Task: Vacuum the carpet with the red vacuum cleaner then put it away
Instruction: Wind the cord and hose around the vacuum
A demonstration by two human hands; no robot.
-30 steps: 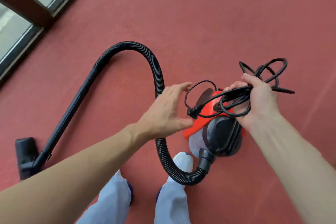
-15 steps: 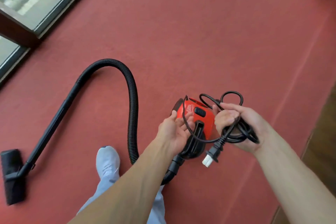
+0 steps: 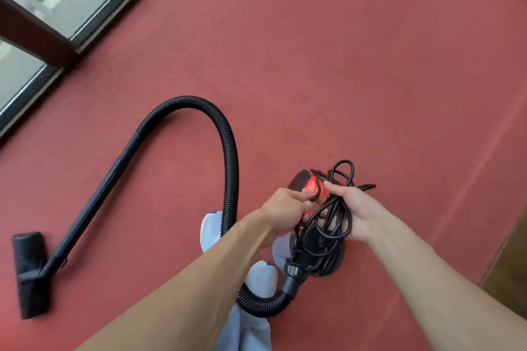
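Note:
The small red vacuum cleaner (image 3: 313, 185) is mostly hidden under my hands and a bundle of black power cord (image 3: 332, 219). My right hand (image 3: 352, 212) holds the coiled cord against the vacuum body. My left hand (image 3: 285, 212) grips the vacuum's handle area, fingers curled round it and a strand of cord. The black ribbed hose (image 3: 228, 157) arcs up from the vacuum's front and joins a rigid wand (image 3: 94, 208) that ends in a floor nozzle (image 3: 30, 273) lying on the red carpet (image 3: 342, 65) at the left.
A glass window with a dark frame (image 3: 42, 40) runs along the upper left. A wooden floor edge (image 3: 510, 259) borders the carpet at the right. My legs in light trousers (image 3: 256, 322) stand right behind the hose loop.
My left hand has curled round the vacuum's handle. My right hand pressed the cord bundle down onto the body. The view shifted, with the vacuum now lower and nearer my feet.

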